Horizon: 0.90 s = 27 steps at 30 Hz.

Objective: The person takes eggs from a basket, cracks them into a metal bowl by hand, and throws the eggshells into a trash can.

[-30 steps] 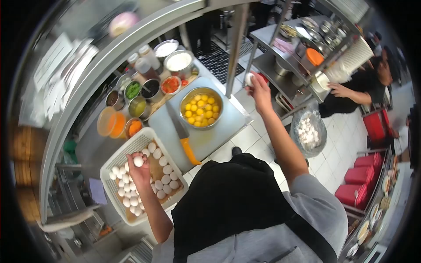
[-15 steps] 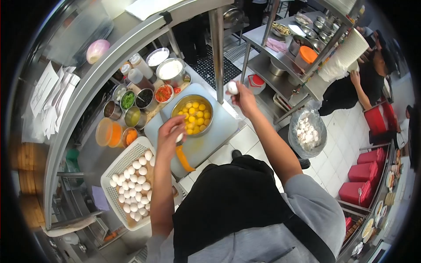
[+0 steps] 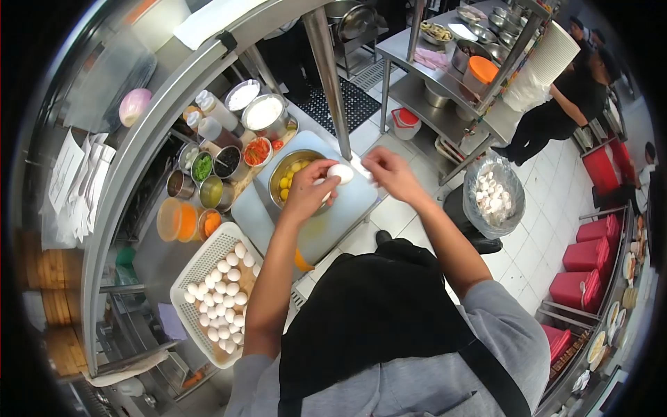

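Note:
My left hand (image 3: 311,191) is closed around a white egg (image 3: 340,174), held out at the fingertips over the right rim of a metal bowl (image 3: 272,182). A second white, rounded piece shows lower between its fingers. Several yellow yolks (image 3: 286,182) lie in the bowl, partly hidden by that hand. To the right, my right hand (image 3: 392,174) is closed, fingertips pinched together near the egg but apart from it. A blurred white patch shows by those fingertips; whether they hold it is unclear. Beneath lies a pale blue cutting board (image 3: 333,228).
A plastic basket (image 3: 182,295) of white eggs (image 3: 226,299) stands at left. Containers of chopped food, including green herbs (image 3: 202,167), line the bowl's far left. A lined bin (image 3: 495,229) with eggshells (image 3: 495,198) stands right. A metal post (image 3: 330,83) rises ahead. An orange handle (image 3: 303,260) shows on the board's near edge.
My left hand has moved right from the bowl's near side, now showing an egg at its fingertips. My right hand, which held an egg higher up, has come down close to the left.

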Each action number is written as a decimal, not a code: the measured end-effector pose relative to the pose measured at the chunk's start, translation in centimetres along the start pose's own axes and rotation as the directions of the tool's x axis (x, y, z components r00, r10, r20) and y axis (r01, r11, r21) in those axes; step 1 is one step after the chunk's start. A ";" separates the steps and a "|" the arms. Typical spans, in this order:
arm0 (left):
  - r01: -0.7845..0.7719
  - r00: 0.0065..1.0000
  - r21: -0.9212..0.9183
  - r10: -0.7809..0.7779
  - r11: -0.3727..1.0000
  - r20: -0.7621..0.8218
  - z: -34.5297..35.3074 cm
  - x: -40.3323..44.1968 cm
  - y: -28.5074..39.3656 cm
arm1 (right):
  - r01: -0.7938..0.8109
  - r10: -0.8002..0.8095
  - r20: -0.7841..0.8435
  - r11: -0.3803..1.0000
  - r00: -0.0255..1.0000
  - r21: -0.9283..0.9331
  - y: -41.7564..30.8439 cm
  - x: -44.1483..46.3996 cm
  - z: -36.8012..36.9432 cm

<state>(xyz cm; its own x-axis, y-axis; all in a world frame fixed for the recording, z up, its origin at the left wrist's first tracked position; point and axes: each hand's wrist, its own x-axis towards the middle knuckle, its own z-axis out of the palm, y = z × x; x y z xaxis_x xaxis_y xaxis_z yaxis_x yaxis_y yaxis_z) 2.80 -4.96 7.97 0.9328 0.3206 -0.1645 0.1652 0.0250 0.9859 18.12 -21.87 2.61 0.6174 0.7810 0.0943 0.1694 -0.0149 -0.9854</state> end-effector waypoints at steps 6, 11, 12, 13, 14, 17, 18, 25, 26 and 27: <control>0.016 0.996 -0.226 -0.035 0.974 -0.081 -1.0 -2.3 -1.1 | -0.174 -0.016 -0.389 0.876 0.921 -0.449 5.6 -6.3 -15.0; 0.023 0.996 -0.170 -0.038 0.985 -0.083 -1.1 -2.5 -1.7 | -0.036 -0.096 -0.136 0.675 0.986 -0.737 5.3 -8.4 -11.7; 0.038 0.996 -0.171 -0.051 0.985 -0.072 -0.8 -2.7 -1.8 | -0.170 0.142 -0.103 0.915 0.985 -0.365 0.5 -7.3 -7.5; 0.030 0.997 -0.158 -0.040 0.987 -0.063 -0.8 -2.4 -1.6 | -0.042 0.042 -0.008 0.945 0.999 -0.323 0.0 -6.3 -4.4; 0.029 0.998 -0.144 -0.038 0.989 -0.055 -0.7 -2.6 -1.6 | -0.021 0.029 0.056 0.992 0.998 -0.126 -2.6 -5.3 -0.9; 0.065 0.994 -0.130 -0.076 0.989 -0.081 -1.1 -2.7 -1.5 | 0.301 -0.264 0.173 0.922 0.949 -0.245 -5.0 -1.9 5.3; 0.056 0.994 -0.127 -0.067 0.990 -0.084 -1.6 -2.7 -1.6 | 0.310 -0.273 0.174 0.918 0.946 -0.246 -4.9 -0.9 6.4; 0.088 0.930 0.036 -0.069 0.995 -0.361 -3.5 -2.8 -2.4 | 0.503 -0.399 0.320 0.772 0.859 -0.388 -3.0 2.6 10.9; 0.112 0.928 0.065 -0.081 0.992 -0.365 -4.2 -2.5 -2.9 | 0.481 -0.370 0.317 0.761 0.873 -0.435 -2.4 3.2 11.5; 0.135 0.926 0.090 -0.094 0.987 -0.365 -4.6 -2.4 -3.1 | 0.456 -0.340 0.311 0.747 0.888 -0.484 -1.9 3.8 11.9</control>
<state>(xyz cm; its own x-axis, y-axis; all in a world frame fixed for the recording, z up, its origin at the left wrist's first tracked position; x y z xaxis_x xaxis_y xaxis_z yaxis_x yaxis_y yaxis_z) -1.40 -1.43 5.42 0.7314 0.6406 -0.2338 0.3183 -0.0175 0.9478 10.96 -11.47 3.15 0.2512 0.8926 0.3744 0.7799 0.0424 -0.6245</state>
